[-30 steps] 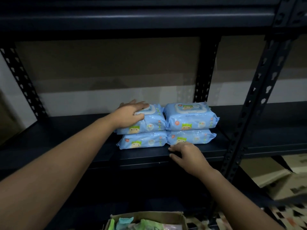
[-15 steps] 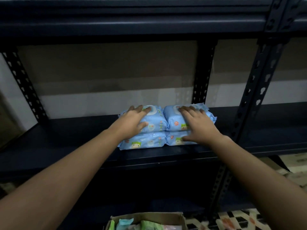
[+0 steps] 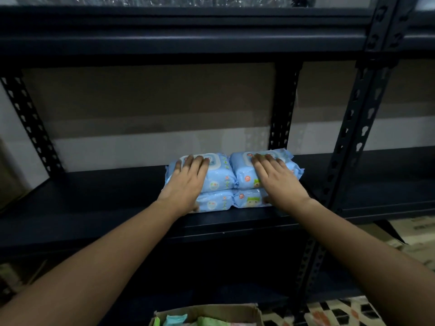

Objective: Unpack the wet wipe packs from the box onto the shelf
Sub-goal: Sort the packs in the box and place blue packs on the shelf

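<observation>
Four blue wet wipe packs (image 3: 231, 182) stacked two by two on the dark shelf (image 3: 106, 208). Left hand (image 3: 186, 184) flat, fingers straight, on upper left pack; right hand (image 3: 277, 182) flat on upper right. Box (image 3: 207, 314) below, near bottom edge.

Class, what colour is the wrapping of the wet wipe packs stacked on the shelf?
Light blue, with small cartoon prints, on the wet wipe packs; the head view shows it.

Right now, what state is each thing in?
Left hand: flat on top-left pack.
Right hand: flat on top-right pack.
Four blue packs: two stacks side by side on shelf.
Box: open, packs inside.
</observation>
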